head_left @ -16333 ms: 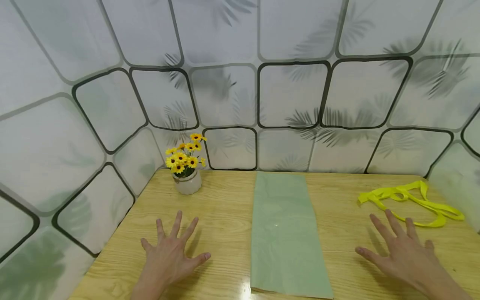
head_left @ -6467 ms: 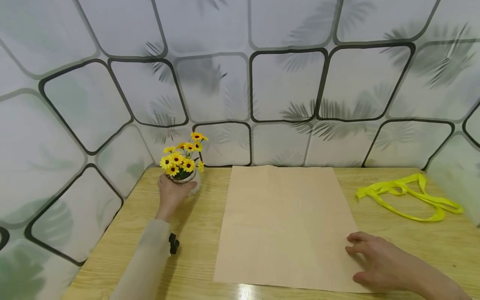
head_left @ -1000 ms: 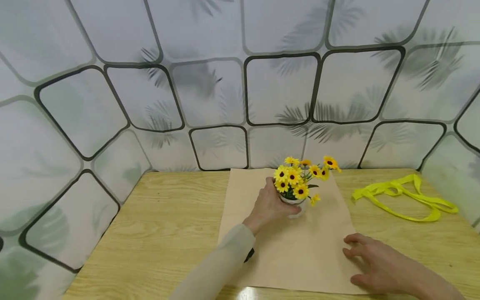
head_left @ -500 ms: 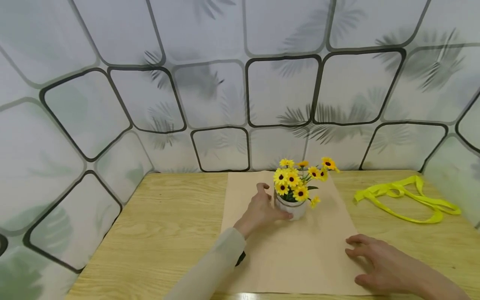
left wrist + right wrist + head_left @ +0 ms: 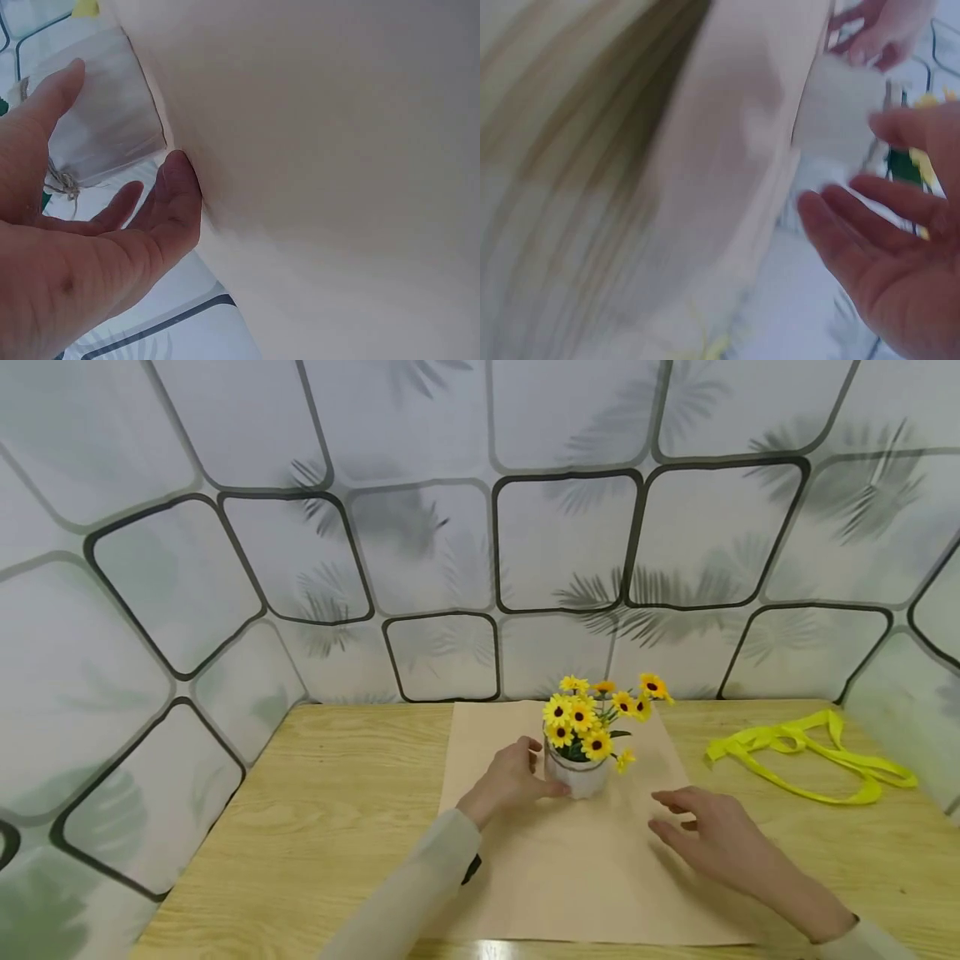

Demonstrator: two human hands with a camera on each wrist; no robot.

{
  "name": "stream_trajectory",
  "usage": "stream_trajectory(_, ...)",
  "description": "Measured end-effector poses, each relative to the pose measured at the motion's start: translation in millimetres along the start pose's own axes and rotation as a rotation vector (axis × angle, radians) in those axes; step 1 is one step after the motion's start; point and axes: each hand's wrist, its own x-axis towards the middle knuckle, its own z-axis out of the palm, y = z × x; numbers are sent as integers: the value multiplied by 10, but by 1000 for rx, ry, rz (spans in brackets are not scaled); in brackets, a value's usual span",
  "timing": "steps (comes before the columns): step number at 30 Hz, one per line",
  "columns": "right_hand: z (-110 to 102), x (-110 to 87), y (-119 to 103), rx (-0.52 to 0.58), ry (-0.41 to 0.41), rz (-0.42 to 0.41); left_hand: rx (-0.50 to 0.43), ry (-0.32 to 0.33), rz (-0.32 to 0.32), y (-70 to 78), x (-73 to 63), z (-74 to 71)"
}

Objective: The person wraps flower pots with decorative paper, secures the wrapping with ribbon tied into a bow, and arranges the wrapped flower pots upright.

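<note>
A white flower pot (image 5: 576, 778) with artificial yellow flowers (image 5: 579, 718) and twine round its rim stands upright on the brown paper sheet (image 5: 585, 877). At the pot's left side is my left hand (image 5: 513, 783), its fingers loosely bent and its thumb in front of the pot. The left wrist view has those fingertips by the paper, apart from the pot (image 5: 112, 105); thumb contact is unclear. Over the paper's right part hovers my right hand (image 5: 712, 833), fingers relaxed, apart from the pot. The right wrist view shows nothing within that hand (image 5: 900, 255).
A yellow ribbon (image 5: 810, 752) lies loosely heaped at the back right of the wooden table (image 5: 337, 810). Behind the table's far edge hangs a patterned backdrop (image 5: 570, 543), which also closes in both sides.
The pot came from the back left onto the paper, which was earlier folded green side up. My left hand has loosened from the pot; my right hand has lifted off the paper's edge and moved left.
</note>
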Motion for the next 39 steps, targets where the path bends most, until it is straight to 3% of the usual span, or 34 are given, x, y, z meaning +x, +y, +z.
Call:
stream_trajectory(4,109,167,-184,113,112,54,40,-32,39,5,-24,-32)
stream_trajectory(9,222,378,-349,208,91,201,48,-50,54,13,-74,-81)
stream_trajectory(12,280,480,-398,243,93,248,55,-54,66,13,-80,-88)
stream_trajectory(22,471,663,-484,241,260,117,52,-80,102,-34,-84,-104)
stream_trajectory(39,505,748,-534,153,353,117,32,-96,126,-23,-113,-110)
